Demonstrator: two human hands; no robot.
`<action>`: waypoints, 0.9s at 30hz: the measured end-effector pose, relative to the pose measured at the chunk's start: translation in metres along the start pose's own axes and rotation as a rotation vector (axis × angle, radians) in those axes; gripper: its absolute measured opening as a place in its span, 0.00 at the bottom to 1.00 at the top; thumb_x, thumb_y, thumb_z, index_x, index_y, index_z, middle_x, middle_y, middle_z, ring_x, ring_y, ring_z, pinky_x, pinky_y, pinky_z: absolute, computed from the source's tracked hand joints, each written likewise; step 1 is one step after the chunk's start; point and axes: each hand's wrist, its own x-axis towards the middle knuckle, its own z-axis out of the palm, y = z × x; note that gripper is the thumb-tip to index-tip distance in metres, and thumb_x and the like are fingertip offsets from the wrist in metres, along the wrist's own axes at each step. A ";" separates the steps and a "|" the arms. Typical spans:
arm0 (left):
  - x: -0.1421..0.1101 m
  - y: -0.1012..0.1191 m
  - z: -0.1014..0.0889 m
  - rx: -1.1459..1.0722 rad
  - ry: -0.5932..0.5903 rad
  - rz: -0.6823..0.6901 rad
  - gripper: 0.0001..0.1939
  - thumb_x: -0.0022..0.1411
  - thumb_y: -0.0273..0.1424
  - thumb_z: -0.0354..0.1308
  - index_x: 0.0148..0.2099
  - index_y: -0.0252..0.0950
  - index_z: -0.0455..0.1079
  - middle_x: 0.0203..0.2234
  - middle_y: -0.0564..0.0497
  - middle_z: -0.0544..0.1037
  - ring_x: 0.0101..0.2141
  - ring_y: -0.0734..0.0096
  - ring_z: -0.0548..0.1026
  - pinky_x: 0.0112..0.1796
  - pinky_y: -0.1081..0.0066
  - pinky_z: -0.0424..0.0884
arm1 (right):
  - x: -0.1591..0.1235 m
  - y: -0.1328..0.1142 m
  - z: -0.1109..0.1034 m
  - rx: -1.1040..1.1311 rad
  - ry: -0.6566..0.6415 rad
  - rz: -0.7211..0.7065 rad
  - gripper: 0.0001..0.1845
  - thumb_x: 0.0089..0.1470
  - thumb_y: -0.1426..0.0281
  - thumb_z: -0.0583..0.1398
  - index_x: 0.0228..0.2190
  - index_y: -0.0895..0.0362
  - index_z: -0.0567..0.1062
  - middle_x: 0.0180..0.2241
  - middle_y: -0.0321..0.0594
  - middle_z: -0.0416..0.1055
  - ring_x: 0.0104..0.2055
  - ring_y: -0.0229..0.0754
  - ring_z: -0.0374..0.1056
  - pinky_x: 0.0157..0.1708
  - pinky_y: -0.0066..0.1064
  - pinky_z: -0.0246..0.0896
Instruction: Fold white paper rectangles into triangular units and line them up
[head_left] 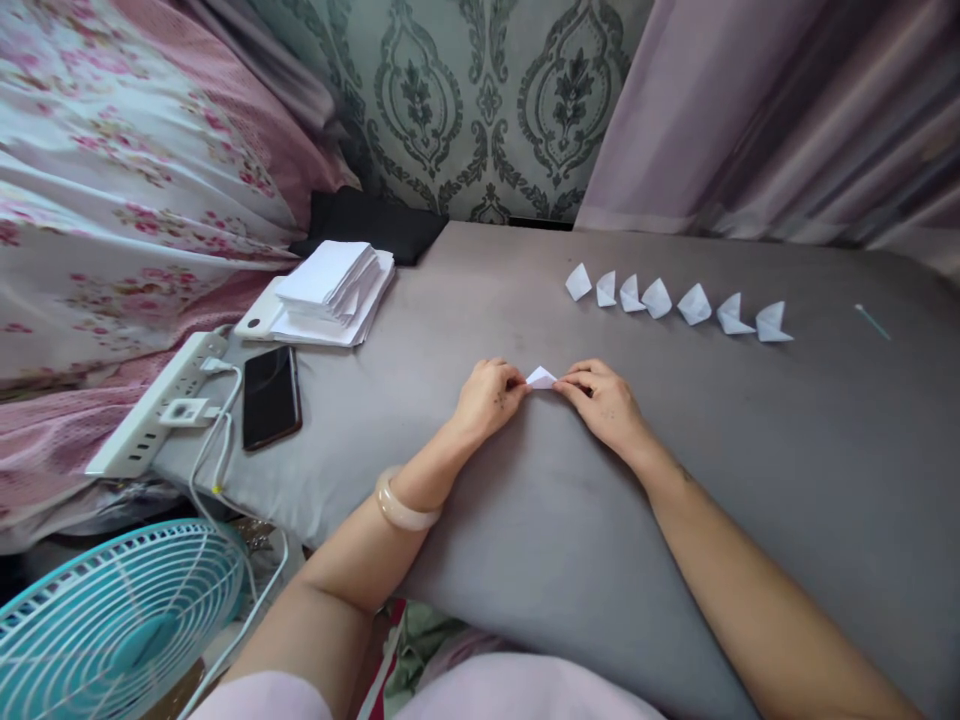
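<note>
A small white folded paper piece (541,378) lies on the grey bed surface (750,450) between my two hands. My left hand (489,396) pinches its left end with curled fingers. My right hand (604,401) presses its right end, fingers closed together. A pale bangle sits on my left wrist (401,505). Farther back, a row of several finished white folded paper pieces (679,303) runs across the grey surface.
A stack of white paper sheets (330,290) lies at the back left, with a black phone (271,395) and a white power strip (154,405) with cables beside it. A teal fan (112,620) stands at lower left. A thin stick (872,321) lies far right.
</note>
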 end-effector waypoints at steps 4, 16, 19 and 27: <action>0.001 0.001 0.002 -0.011 -0.001 -0.053 0.11 0.63 0.36 0.56 0.37 0.37 0.77 0.34 0.47 0.77 0.37 0.64 0.71 0.42 0.65 0.68 | 0.001 -0.002 0.001 -0.013 0.024 0.024 0.11 0.56 0.62 0.59 0.31 0.53 0.80 0.39 0.40 0.72 0.38 0.41 0.69 0.42 0.35 0.62; 0.004 0.006 0.006 0.076 0.026 -0.095 0.13 0.62 0.36 0.54 0.35 0.34 0.76 0.34 0.44 0.77 0.39 0.61 0.72 0.44 0.62 0.68 | 0.006 -0.009 0.009 -0.096 0.096 0.116 0.11 0.52 0.62 0.60 0.24 0.56 0.77 0.39 0.43 0.72 0.34 0.41 0.68 0.40 0.37 0.64; 0.004 0.007 0.007 0.072 0.030 -0.110 0.12 0.61 0.36 0.55 0.33 0.34 0.75 0.34 0.44 0.77 0.39 0.61 0.72 0.44 0.62 0.68 | 0.008 -0.009 0.008 -0.077 0.095 0.150 0.11 0.49 0.62 0.61 0.22 0.55 0.76 0.39 0.43 0.72 0.33 0.41 0.68 0.39 0.37 0.64; 0.003 0.015 0.005 0.154 0.010 -0.124 0.13 0.63 0.35 0.52 0.33 0.33 0.73 0.34 0.43 0.76 0.39 0.60 0.71 0.44 0.61 0.67 | 0.013 -0.010 0.006 -0.092 0.067 0.213 0.12 0.47 0.61 0.62 0.20 0.55 0.76 0.39 0.42 0.73 0.35 0.42 0.68 0.39 0.37 0.63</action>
